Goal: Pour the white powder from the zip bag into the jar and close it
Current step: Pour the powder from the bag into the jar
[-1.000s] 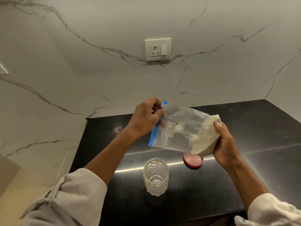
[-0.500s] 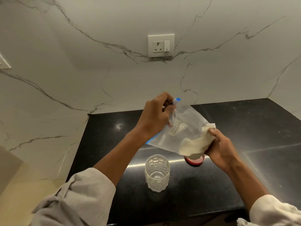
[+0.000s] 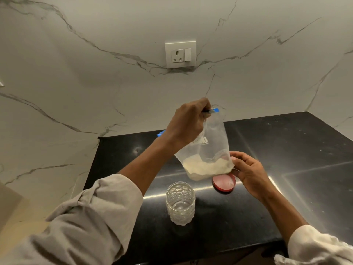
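A clear zip bag (image 3: 212, 148) with a blue zip strip hangs upright above the counter, white powder settled in its bottom. My left hand (image 3: 186, 123) pinches its top edge near the zip. My right hand (image 3: 248, 172) touches the bag's lower right corner with fingers loosely curled. Below the bag stands an empty textured glass jar (image 3: 180, 202), open at the top. Its red lid (image 3: 223, 183) lies flat on the counter to the jar's right, partly behind the bag.
The black stone counter (image 3: 286, 150) ends at a front edge just below the jar. A white marble wall with a socket and switch plate (image 3: 180, 53) rises behind, and another marble wall closes the right side.
The bag has swung from lying sideways to hanging upright. My left hand rose with the zip end, and the powder slid down to the bottom near my right hand.
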Demonstrator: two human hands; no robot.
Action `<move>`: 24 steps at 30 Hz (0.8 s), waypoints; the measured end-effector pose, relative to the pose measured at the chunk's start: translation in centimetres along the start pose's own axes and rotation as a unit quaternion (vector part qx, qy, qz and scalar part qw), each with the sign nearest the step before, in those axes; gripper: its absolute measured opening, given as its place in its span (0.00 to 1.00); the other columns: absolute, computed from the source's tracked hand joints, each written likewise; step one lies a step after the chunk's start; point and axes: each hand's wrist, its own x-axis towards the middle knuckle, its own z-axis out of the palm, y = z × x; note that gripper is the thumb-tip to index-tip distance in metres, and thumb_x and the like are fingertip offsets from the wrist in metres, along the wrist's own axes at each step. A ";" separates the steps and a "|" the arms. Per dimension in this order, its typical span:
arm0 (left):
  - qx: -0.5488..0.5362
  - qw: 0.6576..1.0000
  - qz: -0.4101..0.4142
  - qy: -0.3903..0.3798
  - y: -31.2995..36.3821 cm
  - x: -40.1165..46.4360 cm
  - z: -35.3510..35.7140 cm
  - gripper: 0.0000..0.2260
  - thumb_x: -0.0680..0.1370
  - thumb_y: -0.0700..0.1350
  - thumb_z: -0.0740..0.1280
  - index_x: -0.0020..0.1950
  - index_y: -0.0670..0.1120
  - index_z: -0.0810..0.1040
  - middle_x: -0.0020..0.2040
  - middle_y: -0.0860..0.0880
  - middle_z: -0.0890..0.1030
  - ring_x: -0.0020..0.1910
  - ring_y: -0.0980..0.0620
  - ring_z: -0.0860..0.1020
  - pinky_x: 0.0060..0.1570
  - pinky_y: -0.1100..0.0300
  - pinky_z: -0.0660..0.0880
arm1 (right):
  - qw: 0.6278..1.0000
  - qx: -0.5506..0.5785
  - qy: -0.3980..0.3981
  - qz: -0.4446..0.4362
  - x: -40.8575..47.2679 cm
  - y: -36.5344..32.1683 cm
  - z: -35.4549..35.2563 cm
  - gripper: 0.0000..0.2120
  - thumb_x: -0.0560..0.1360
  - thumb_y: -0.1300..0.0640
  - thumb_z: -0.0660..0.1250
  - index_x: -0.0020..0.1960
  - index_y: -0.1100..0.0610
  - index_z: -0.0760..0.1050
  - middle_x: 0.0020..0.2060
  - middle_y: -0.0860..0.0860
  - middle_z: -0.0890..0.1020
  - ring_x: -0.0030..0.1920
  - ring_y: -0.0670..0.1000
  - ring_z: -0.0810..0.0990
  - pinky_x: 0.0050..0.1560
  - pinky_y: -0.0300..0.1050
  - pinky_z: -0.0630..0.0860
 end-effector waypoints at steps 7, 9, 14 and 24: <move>0.002 1.000 -0.012 0.018 -0.6 0.0 -1.0 0.03 0.80 0.36 0.66 0.49 0.36 0.78 0.42 0.42 0.83 0.39 0.44 0.81 0.46 0.46 0.79 | 1.000 0.015 0.012 -0.019 0.5 2.0 0.8 0.13 0.77 0.68 0.61 0.60 0.61 0.77 0.55 0.61 0.82 0.56 0.63 0.81 0.56 0.60 0.79; 0.007 1.000 -0.014 0.018 -0.8 0.1 -1.2 0.04 0.80 0.36 0.66 0.50 0.36 0.78 0.43 0.42 0.84 0.40 0.44 0.81 0.46 0.46 0.79 | 0.999 0.006 0.025 -0.032 0.3 2.4 1.3 0.12 0.77 0.63 0.65 0.60 0.59 0.78 0.55 0.59 0.83 0.55 0.61 0.82 0.57 0.58 0.79; 0.006 0.999 -0.025 0.030 -1.2 0.1 -1.8 0.04 0.80 0.36 0.66 0.50 0.36 0.78 0.42 0.42 0.83 0.39 0.44 0.81 0.45 0.46 0.79 | 0.996 0.014 0.075 -0.046 0.2 3.1 2.4 0.13 0.72 0.54 0.72 0.55 0.58 0.81 0.51 0.58 0.84 0.52 0.59 0.84 0.52 0.52 0.82; -0.042 0.992 -0.113 0.046 -3.7 -2.6 -2.2 0.02 0.81 0.35 0.64 0.49 0.38 0.75 0.40 0.43 0.81 0.28 0.45 0.80 0.31 0.53 0.79 | 0.986 0.010 0.112 -0.120 1.7 -1.1 1.1 0.06 0.77 0.59 0.63 0.44 0.53 0.77 0.42 0.51 0.80 0.44 0.52 0.80 0.45 0.46 0.77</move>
